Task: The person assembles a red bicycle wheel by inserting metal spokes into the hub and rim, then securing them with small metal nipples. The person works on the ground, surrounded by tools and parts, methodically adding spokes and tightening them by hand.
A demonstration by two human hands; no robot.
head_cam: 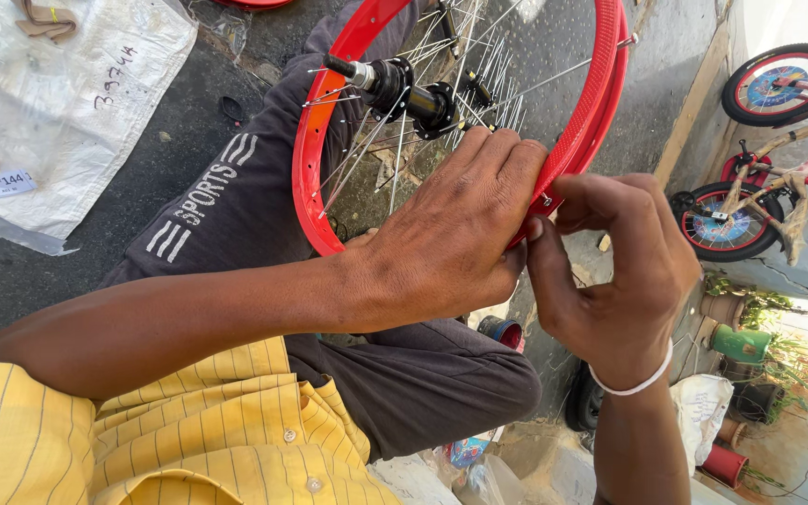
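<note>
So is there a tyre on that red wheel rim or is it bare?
Bare: the red rim shows no tyre, only spokes running to the hub.

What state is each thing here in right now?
Red wheel rim: bare, no tyre, resting against the person's leg.
Spokes: fanned loosely out from the hub.
Left hand: gripping the rim's edge.
Right hand: fingers pinched at the rim.
Small bicycle: lying sideways.

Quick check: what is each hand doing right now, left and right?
Left hand: closed around the red wheel rim, fingers curled over its edge.
Right hand: fingertips pinched at the rim beside the left; what they pinch cannot be told.
</note>
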